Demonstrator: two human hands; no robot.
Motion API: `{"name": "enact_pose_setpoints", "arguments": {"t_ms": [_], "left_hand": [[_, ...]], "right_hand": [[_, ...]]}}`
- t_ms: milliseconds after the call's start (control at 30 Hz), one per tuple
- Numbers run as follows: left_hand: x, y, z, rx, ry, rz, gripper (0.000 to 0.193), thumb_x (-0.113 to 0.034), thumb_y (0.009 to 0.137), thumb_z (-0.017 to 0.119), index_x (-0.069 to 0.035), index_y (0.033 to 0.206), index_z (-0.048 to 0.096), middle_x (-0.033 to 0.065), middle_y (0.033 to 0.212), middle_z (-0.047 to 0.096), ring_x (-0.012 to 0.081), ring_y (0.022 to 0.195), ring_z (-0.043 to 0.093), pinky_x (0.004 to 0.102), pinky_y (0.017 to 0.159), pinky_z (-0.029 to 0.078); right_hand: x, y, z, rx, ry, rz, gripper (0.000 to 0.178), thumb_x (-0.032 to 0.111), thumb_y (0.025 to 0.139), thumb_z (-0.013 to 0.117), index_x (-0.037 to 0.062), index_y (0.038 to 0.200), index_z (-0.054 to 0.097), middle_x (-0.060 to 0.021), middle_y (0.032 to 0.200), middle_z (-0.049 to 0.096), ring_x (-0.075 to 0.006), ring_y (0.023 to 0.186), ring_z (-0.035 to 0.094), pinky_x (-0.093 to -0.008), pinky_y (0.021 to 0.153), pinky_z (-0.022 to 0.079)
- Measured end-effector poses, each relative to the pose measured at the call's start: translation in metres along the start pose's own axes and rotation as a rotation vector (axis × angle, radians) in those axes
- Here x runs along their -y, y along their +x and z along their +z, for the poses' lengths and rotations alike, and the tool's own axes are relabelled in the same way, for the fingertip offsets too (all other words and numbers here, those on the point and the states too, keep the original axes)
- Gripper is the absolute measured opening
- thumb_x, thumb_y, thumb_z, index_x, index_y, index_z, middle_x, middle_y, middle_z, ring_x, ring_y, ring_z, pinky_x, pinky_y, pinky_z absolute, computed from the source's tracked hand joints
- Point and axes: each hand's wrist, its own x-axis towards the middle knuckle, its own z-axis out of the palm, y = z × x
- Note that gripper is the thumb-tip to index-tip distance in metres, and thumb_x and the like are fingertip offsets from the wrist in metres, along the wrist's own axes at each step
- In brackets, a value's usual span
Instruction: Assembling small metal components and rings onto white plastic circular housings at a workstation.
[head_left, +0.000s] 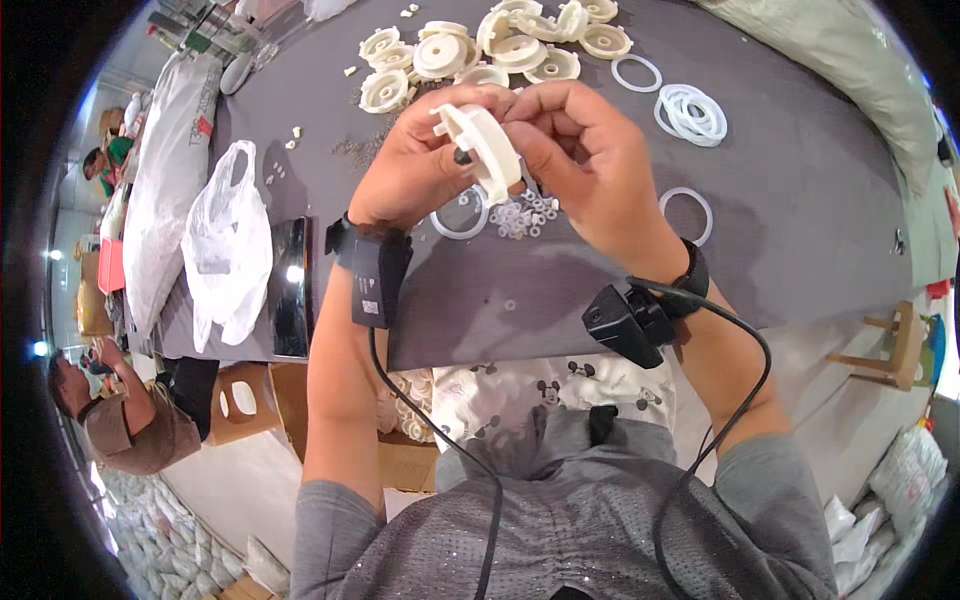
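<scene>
My left hand [415, 165] grips a cream round plastic cap [488, 150], tilted on edge above the table, with ribs and tabs along its side. A small black piece [462, 156] shows by my left thumb, against the cap. Close against the cap's right edge, my right hand [585, 150] has its thumb and fingers pinched together; what lies between them is hidden. Beneath the hands is a pile of small whitish washers [522, 216], beside a translucent ring [446, 226] lying flat.
Cream plastic caps [440, 55] are heaped at the far side, near small dark parts [358, 152]. White rings [692, 115] lie stacked at right, with a single ring [687, 215] nearer. A plastic bag [228, 250] and black tray [290, 300] sit left. Another person [135, 420] is at far left.
</scene>
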Motion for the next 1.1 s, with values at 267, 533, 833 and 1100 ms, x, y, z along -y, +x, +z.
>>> {"name": "enact_pose_setpoints", "arguments": {"t_ms": [267,533,833,1100], "left_hand": [[0.003,0.002,0.006,-0.008,0.029,0.040,0.042,-0.009,0.075,0.065,-0.009,0.114,0.050,0.0058,0.114,0.049,0.0225,0.098,0.054,0.0386,0.075,0.050],[0.006,0.003,0.003,-0.008,0.070,0.047,0.039,-0.009,0.075,0.065,-0.008,0.112,0.053,0.0048,0.110,0.049,0.0196,0.096,0.054,0.0348,0.076,0.049],[-0.006,0.001,0.001,0.009,0.277,0.180,0.037,-0.008,0.074,0.064,-0.003,0.109,0.054,0.0053,0.107,0.050,0.0156,0.097,0.052,0.0271,0.082,0.043],[-0.011,0.007,0.017,0.027,0.280,0.028,0.036,-0.003,0.076,0.059,-0.002,0.112,0.053,0.0071,0.108,0.054,0.0149,0.096,0.054,0.0254,0.079,0.048]], "right_hand": [[0.000,-0.005,-0.001,-0.065,-0.144,-0.054,0.014,0.008,0.081,0.057,-0.0010,0.092,0.056,-0.0019,0.070,0.058,-0.0037,0.057,0.053,-0.0179,0.051,0.042],[0.001,-0.005,0.001,-0.057,-0.026,-0.041,0.012,0.007,0.083,0.054,-0.0010,0.092,0.054,-0.0016,0.066,0.056,-0.0043,0.058,0.052,-0.0188,0.051,0.041],[0.007,-0.001,-0.002,0.112,-0.078,0.033,0.014,0.013,0.087,0.048,0.0000,0.093,0.049,-0.0043,0.074,0.054,-0.0066,0.065,0.050,-0.0202,0.058,0.040],[0.008,-0.013,-0.010,0.081,-0.229,0.079,0.039,0.037,0.089,0.047,0.0015,0.105,0.047,0.0008,0.074,0.053,-0.0004,0.058,0.042,-0.0154,0.048,0.031]]}}
